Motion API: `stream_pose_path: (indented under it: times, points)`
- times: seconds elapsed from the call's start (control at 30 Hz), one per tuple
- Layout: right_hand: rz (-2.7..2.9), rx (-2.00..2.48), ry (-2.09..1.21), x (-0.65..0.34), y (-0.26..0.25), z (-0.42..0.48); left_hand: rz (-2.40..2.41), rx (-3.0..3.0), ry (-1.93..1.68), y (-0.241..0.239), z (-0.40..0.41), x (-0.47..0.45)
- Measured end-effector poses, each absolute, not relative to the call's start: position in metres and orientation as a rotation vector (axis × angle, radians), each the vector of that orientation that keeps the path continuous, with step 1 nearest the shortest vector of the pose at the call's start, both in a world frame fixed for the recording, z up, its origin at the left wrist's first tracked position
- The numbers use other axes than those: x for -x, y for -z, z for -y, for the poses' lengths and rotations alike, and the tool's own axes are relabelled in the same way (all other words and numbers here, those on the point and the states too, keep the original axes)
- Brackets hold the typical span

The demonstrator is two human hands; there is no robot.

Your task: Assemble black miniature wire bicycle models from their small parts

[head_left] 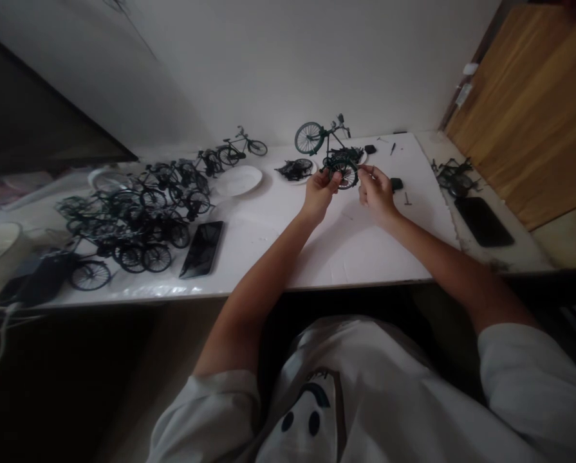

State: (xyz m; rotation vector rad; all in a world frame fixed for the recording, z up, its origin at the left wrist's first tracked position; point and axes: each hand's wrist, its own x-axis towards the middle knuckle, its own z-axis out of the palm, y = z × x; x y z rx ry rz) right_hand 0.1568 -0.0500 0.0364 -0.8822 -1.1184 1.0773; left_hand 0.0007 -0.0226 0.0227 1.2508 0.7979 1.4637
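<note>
A dark green miniature bicycle (344, 172) is held up over the white work surface, tilted, with one wheel close to me and the other high at the back left. My left hand (319, 194) grips it by the near wheel, thumb and fingers pinched together. On the wheel's right side is my right hand (376, 194), its fingertips closed at the rim. Whatever those fingertips hold is too small to make out. Behind the bicycle, dark small parts (358, 153) lie on a plate, partly hidden by it.
Many finished-looking miniature bicycles (138, 222) crowd the left side, near a white plate (239, 181) and a phone (202, 249). More dark wheels (296, 169) lie mid-table. A small T-shaped tool (407, 198), another phone (483, 221) and bicycle frames (455, 177) are on the right.
</note>
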Motion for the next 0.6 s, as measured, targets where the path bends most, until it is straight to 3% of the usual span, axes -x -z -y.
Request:
stream_pose_path:
  times: [0.6]
  points:
    - [1.100,0.891,-1.088,-0.1549,-0.0389,0.0519,-0.788,-1.228,-1.467,-0.0243,0.0266,-0.0026]
